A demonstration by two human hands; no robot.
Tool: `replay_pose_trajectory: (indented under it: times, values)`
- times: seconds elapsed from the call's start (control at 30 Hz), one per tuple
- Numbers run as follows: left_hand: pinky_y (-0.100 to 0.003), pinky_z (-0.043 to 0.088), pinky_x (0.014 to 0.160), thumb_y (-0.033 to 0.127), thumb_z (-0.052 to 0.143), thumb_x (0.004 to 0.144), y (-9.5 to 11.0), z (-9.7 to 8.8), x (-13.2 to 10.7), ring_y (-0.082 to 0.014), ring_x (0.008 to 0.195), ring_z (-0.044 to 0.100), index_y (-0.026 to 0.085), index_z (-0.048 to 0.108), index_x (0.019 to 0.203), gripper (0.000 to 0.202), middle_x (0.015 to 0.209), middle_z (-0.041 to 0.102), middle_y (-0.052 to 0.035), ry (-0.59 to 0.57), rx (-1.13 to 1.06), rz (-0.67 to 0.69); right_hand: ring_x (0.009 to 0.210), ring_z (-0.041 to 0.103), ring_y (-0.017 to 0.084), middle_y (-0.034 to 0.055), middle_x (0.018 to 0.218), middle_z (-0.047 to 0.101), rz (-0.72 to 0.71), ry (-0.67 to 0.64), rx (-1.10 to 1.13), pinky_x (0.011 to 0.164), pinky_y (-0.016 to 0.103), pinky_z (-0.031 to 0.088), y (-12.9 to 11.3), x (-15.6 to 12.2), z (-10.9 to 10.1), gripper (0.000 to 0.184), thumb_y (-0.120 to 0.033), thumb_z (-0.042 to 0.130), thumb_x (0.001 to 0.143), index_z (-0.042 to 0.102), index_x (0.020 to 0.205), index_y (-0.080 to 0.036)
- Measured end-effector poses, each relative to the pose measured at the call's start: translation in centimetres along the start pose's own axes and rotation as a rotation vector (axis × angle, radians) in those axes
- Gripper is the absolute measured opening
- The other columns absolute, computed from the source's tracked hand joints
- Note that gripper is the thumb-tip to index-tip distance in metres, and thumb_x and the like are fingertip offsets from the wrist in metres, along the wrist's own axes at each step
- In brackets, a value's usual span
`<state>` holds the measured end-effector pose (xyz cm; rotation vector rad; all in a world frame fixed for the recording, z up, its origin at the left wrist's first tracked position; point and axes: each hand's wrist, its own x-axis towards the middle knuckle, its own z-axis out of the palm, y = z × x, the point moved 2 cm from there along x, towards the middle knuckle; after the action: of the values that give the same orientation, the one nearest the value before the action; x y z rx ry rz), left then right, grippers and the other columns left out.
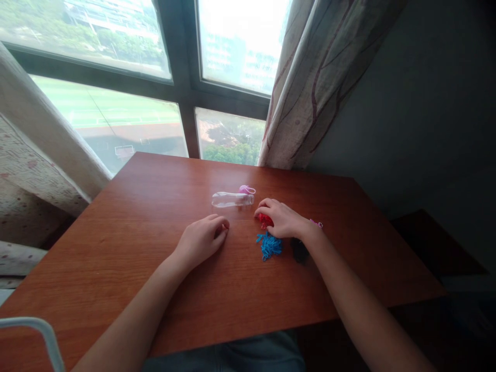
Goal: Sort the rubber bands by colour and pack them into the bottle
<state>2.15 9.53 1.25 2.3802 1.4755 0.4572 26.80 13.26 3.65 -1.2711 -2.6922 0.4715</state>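
My left hand (203, 238) rests on the brown wooden table (135, 232), fingers curled loosely inward with nothing visible in them. My right hand (282, 217) lies over a small red pile (265, 220) of what look like tiny elastic bands, fingers bent down onto it. A blue pile (269, 245) sits just below that hand, and a black pile (299, 250) lies under my right wrist. A clear plastic bottle (231, 199) lies on its side beyond both hands, with a pink cap (247, 189) beside it.
A small pink item (316, 223) shows behind my right wrist. Windows and patterned curtains (310, 82) stand behind the table's far edge. A dark wall is at the right. A pale curved chair rail (42, 333) sits at the bottom left.
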Motion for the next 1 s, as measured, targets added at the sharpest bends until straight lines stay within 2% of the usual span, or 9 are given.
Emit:
replay_pose_trajectory:
  times: [0.13, 0.27, 0.47, 0.67, 1.0]
  values:
    - [-0.027, 0.043, 0.066, 0.031, 0.044, 0.090, -0.01, 0.01, 0.00, -0.0187, 0.079, 0.064, 0.026, 0.064, 0.091, 0.020, 0.094, 0.069, -0.0014, 0.003, 0.003, 0.000, 0.104, 0.056, 0.021, 0.0049, 0.112, 0.059, -0.005, 0.027, 0.001, 0.090, 0.031, 0.045, 0.20, 0.08, 0.26, 0.039, -0.004, 0.063, 0.072, 0.068, 0.104, -0.025]
    - [-0.027, 0.043, 0.066, 0.031, 0.044, 0.090, -0.03, 0.02, -0.03, -0.0187, 0.078, 0.064, 0.026, 0.064, 0.091, 0.020, 0.093, 0.069, -0.0011, 0.007, 0.005, 0.004, 0.103, 0.056, 0.020, 0.0053, 0.110, 0.061, -0.020, 0.058, -0.007, 0.090, 0.031, 0.046, 0.36, 0.09, 0.36, 0.033, -0.006, 0.062, 0.076, 0.069, 0.102, -0.024]
    - [-0.027, 0.042, 0.065, 0.031, 0.045, 0.089, -0.05, 0.02, -0.06, -0.0183, 0.076, 0.063, 0.026, 0.065, 0.091, 0.020, 0.094, 0.069, -0.0012, 0.007, -0.005, 0.006, 0.105, 0.056, 0.020, 0.0048, 0.110, 0.062, -0.015, 0.055, 0.008, 0.090, 0.031, 0.046, 0.25, -0.15, 0.18, 0.037, -0.005, 0.061, 0.075, 0.069, 0.106, -0.024]
    - [-0.027, 0.042, 0.066, 0.030, 0.045, 0.090, -0.12, 0.10, -0.02, -0.0183, 0.077, 0.064, 0.026, 0.064, 0.091, 0.020, 0.094, 0.069, -0.0010, 0.011, -0.003, 0.008, 0.107, 0.055, 0.023, 0.0061, 0.113, 0.060, 0.000, 0.044, 0.001, 0.094, 0.035, 0.045, -0.13, -0.03, 0.21, 0.032, -0.021, 0.071, 0.075, 0.068, 0.107, -0.023]
    - [-0.027, 0.041, 0.066, 0.030, 0.045, 0.089, -0.15, 0.14, -0.04, -0.0182, 0.078, 0.064, 0.026, 0.063, 0.092, 0.018, 0.095, 0.068, -0.0004, 0.006, -0.005, 0.009, 0.104, 0.056, 0.022, 0.0068, 0.107, 0.063, -0.044, 0.088, -0.016, 0.092, 0.035, 0.046, 0.41, 0.09, 0.28, 0.029, -0.011, 0.066, 0.077, 0.069, 0.103, -0.022]
